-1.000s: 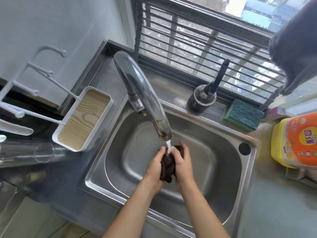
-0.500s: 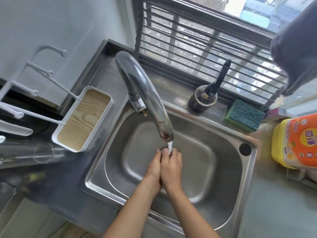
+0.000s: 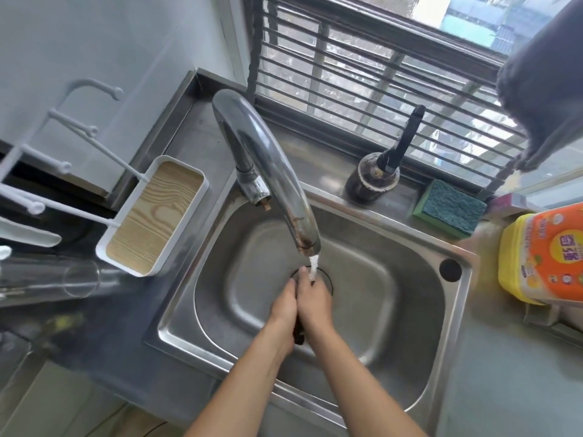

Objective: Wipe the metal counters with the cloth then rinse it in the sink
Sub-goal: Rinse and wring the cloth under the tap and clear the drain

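**Cloth pressed between both hands under the running faucet**

We take the sink [image 3: 419, 367] as our landmark; both hands sit over its basin, just short of the drain, directly below the faucet [image 3: 268, 171] spout. The left hand [image 3: 284, 305] and right hand [image 3: 314, 299] are pressed together side by side, fingers pointing away from us toward the spout; between them we see only a dark sliver of the cloth [image 3: 298, 334], poking out at the wrist end, the rest hidden by the palms; both hands are closed around it, holding it squeezed between them. A stream of water [image 3: 313, 269] falls from the spout onto the right hand's fingertips; the drain rim shows just past the fingers.

Behind the sink, on the ledge under the barred window, stands a dark cup with a black handle sticking out [image 3: 375, 179]; beside it, toward the sink's far right corner, lies a green sponge [image 3: 451, 209]. Right of the sink stands a yellow and orange detergent bottle [image 3: 542, 257]; left of the sink, a white tray with a wood-grain base [image 3: 156, 216] overhangs the sink's left edge; a clear glass [image 3: 63, 279] lies further left, blurred.
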Demonstrator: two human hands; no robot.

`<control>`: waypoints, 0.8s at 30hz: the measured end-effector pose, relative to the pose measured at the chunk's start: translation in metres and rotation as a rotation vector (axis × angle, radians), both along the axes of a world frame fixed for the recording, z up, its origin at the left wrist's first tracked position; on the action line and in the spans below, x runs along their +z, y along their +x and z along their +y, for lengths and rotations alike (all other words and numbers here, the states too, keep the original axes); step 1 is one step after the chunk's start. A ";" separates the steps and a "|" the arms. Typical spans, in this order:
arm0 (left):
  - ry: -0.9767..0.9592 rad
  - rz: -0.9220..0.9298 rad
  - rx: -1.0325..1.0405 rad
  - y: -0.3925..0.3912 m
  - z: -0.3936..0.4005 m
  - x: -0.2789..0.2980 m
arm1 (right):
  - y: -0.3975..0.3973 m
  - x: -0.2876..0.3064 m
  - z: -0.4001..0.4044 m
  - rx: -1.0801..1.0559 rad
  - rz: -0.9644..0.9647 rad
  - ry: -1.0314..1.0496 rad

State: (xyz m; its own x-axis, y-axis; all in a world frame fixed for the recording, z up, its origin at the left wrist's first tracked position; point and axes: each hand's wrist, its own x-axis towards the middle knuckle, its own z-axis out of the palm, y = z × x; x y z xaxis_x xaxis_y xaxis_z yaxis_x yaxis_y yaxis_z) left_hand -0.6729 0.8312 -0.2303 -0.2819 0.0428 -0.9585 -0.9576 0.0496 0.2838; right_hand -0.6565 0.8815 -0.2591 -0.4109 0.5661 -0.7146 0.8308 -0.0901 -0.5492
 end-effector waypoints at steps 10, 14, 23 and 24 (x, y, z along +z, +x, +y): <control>0.049 0.004 0.101 -0.020 0.001 0.007 | -0.001 0.021 0.016 -0.053 0.052 -0.148; 0.046 -0.005 -0.055 -0.005 0.011 0.013 | 0.004 0.013 0.006 -0.064 -0.025 0.095; 0.014 -0.009 0.152 -0.017 -0.003 0.004 | -0.001 0.019 0.027 -0.157 0.030 -0.322; 0.065 -0.041 0.177 -0.015 0.000 0.002 | 0.005 0.024 0.012 0.013 0.063 -0.178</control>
